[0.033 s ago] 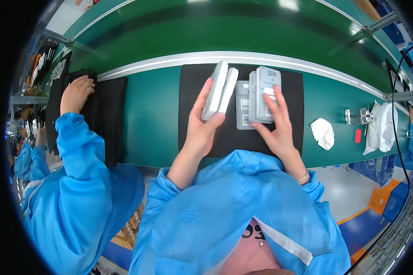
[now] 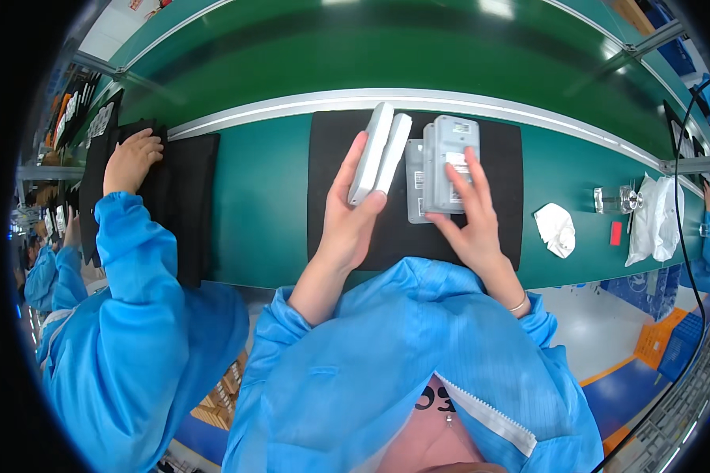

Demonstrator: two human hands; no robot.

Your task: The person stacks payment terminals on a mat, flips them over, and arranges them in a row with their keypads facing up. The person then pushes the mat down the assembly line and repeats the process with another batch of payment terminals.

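My left hand grips two pale plastic cases, tilted on edge and side by side, thumb at their near end and fingers along the left side. My right hand has its fingers on a labelled grey plastic case and its thumb at the near left edge. Another case lies beneath that one, its left edge showing. A further grey case with labels lies on the black mat, partly covered by these two. The undersides of the held cases are hidden.
On the green table, a crumpled white cloth, a red block, a clear glass container and a white plastic bag sit to the right. At left, a co-worker's hand rests on black sheets.
My right hand and the upper grey cases have shifted slightly left, covering more of the case on the mat. My left hand stays almost in place with its two cases.
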